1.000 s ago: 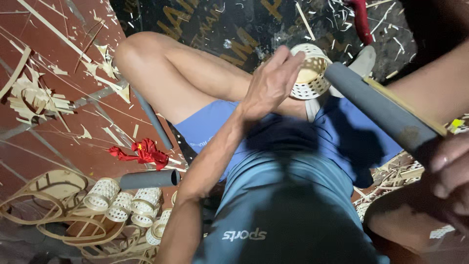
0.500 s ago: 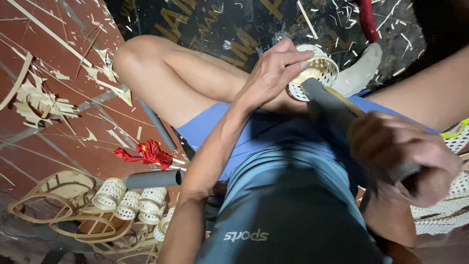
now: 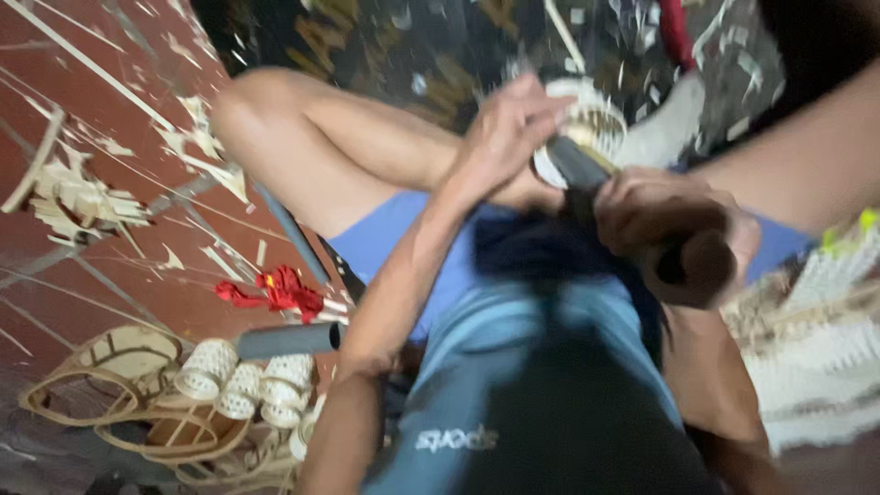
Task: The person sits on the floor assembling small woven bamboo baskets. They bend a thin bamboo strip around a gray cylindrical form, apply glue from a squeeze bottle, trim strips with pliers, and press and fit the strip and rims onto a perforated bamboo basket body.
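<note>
Two hands are met over one small woven basket (image 3: 587, 124), which is held above the lap, just beyond the left knee (image 3: 252, 110). The basket is gripped at its rim by the left hand (image 3: 509, 137), whose fingers (image 3: 541, 101) are curled over the near edge and closed on the weave. A dark grey tube (image 3: 577, 165) is clasped by the right hand (image 3: 660, 220), the fist being wrapped fully round it.

The tube's long axis is seen to run from the right fist, low and near the body, up and away to the basket, where its far tip is set at or into the basket's open mouth; whether the tip is inside or only against the rim cannot be told, since the picture is blurred. The basket thus lies straight ahead of the right fingers along the tube, and directly under the left ones. The left hand is the nearer of the two to the basket, being in touch with it, while the right is kept apart from it by the tube's length.

On the floor (image 3: 82, 275) to the left, well apart, a second tube (image 3: 289, 341), a red scrap (image 3: 284, 291) and a row of finished baskets (image 3: 243, 385) are seen among loose strips.
</note>
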